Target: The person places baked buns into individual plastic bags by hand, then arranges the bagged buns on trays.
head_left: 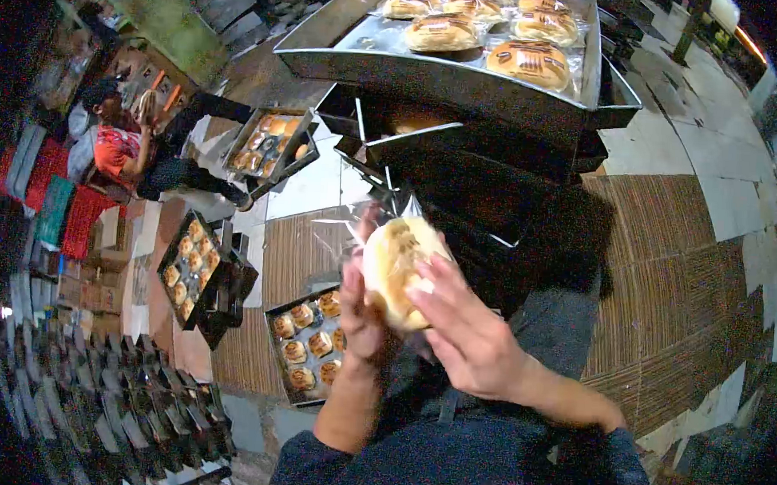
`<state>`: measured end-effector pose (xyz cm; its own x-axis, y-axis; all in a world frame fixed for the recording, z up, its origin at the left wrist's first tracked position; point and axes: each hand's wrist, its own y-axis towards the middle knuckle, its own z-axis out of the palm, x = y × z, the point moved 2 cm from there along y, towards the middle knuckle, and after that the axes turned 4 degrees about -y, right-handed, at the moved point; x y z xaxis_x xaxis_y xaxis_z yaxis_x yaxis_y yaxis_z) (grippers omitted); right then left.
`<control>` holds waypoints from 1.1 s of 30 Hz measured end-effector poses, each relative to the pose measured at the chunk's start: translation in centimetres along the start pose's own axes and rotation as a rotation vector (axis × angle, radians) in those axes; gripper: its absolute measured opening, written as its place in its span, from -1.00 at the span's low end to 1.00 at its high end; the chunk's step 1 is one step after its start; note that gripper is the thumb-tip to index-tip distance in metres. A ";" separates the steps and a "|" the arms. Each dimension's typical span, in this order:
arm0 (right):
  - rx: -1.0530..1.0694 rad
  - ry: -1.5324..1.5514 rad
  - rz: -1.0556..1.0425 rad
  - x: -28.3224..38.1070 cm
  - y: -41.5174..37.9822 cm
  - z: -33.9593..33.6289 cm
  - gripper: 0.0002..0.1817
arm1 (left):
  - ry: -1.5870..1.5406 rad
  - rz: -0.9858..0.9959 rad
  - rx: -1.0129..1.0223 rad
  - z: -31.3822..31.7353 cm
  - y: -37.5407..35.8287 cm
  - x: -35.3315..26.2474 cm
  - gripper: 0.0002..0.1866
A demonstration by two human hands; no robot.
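Between my two hands is a pale, oval bread bun [398, 265] with brown marks on top, in clear plastic whose loose end sticks up above it. My left hand [365, 308] supports the bun from its left side, fingers pointing up. Across its right side lie the fingers of my right hand [465, 334], slightly blurred. Just beyond my hands stands a stack of deep metal trays; the top tray [443, 72] bears several wrapped buns [528, 64].
Trays of buns stand on the floor at the left: one near my left arm [300, 388], a stacked one [174, 305] and another [233, 157]. A seated person [118, 148] in a red shirt is at the far left. Dark racks [121, 404] fill the lower left.
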<state>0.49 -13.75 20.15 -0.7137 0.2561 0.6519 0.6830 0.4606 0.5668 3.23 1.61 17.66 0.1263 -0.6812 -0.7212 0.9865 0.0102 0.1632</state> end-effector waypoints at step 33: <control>-0.355 0.041 -0.019 -4.1 -0.5 0.9 -0.87 | 0.002 -0.577 -0.382 -4.3 -6.7 5.5 -0.39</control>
<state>2.89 -14.29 16.74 -0.7250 0.2130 0.6550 0.6861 0.1394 0.7141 -2.27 0.95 9.72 -0.4296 -0.6538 -0.6229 0.8636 -0.0959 -0.4949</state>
